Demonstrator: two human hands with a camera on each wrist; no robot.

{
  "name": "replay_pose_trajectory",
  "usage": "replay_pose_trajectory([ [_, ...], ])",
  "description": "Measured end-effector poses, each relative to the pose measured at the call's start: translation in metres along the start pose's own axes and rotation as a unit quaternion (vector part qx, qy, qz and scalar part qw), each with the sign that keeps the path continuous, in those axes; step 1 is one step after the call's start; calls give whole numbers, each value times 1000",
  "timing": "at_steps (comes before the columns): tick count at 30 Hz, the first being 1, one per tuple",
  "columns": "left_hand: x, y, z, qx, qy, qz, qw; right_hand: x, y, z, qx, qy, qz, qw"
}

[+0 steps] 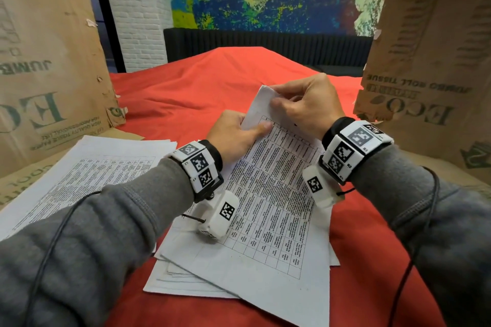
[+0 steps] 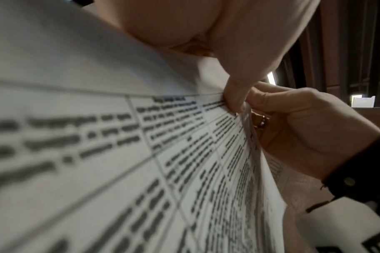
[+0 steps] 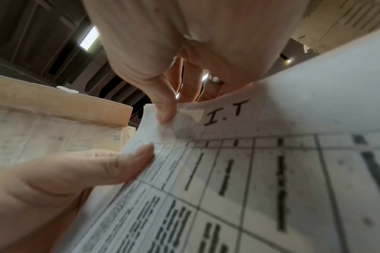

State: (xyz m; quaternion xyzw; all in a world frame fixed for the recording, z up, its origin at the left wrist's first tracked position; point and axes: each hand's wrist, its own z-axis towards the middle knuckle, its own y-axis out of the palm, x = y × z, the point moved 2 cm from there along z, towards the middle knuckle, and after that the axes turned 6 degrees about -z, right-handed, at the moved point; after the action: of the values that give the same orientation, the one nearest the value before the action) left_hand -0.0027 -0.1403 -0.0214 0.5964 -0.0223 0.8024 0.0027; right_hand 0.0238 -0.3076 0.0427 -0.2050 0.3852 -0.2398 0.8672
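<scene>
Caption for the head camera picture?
Left hand and right hand pinch a printed sheet over a red cloth.

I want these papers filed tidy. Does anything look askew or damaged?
Yes. The pile under the printed sheet lies fanned out on the red cloth, edges out of line. The sheet's top corner is bent over where the right hand pinches it; the left hand holds the edge beside it.

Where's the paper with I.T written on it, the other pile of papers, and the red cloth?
sheet (image 3: 271, 119): right wrist view, blank top margin beside the handwritten I.T.
pile (image 1: 101, 164): head view, printed table on its top page.
cloth (image 1: 202, 82): head view, bare red stretch behind the sheet.
</scene>
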Motion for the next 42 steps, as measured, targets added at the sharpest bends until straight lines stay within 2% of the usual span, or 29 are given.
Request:
replay_pose_trajectory([
  [8,3,4,5,3,15,28,999,-3,-1,1,55,-51,-29,997],
  [15,5,11,10,16,92,103,990,-5,10,-1,43,-94,-79,992],
  [20,-1,9,15,0,95,105,990,-8,12,0,30,-96,-72,992],
  [28,-1,-6,7,4,55,63,996,-10,-9,1,41,-10,-31,999],
  [32,16,-23,10,20,49,28,998,30,-47,-4,-2,100,-106,989],
  [34,22,-28,10,36,54,-2,998,54,-61,-11,22,158,-36,987],
  [35,22,-29,11,45,59,-17,997,62,-64,-17,27,189,66,979],
  [37,21,-27,10,55,60,-30,996,68,-58,-30,-18,249,299,921],
  [38,19,-25,10,59,55,-33,996,70,-52,-35,-38,259,362,895],
  [40,15,-17,8,58,47,-33,997,65,-38,-43,-45,242,419,874],
  [42,13,-10,5,61,42,-15,997,61,-30,-43,-13,233,436,869],
])
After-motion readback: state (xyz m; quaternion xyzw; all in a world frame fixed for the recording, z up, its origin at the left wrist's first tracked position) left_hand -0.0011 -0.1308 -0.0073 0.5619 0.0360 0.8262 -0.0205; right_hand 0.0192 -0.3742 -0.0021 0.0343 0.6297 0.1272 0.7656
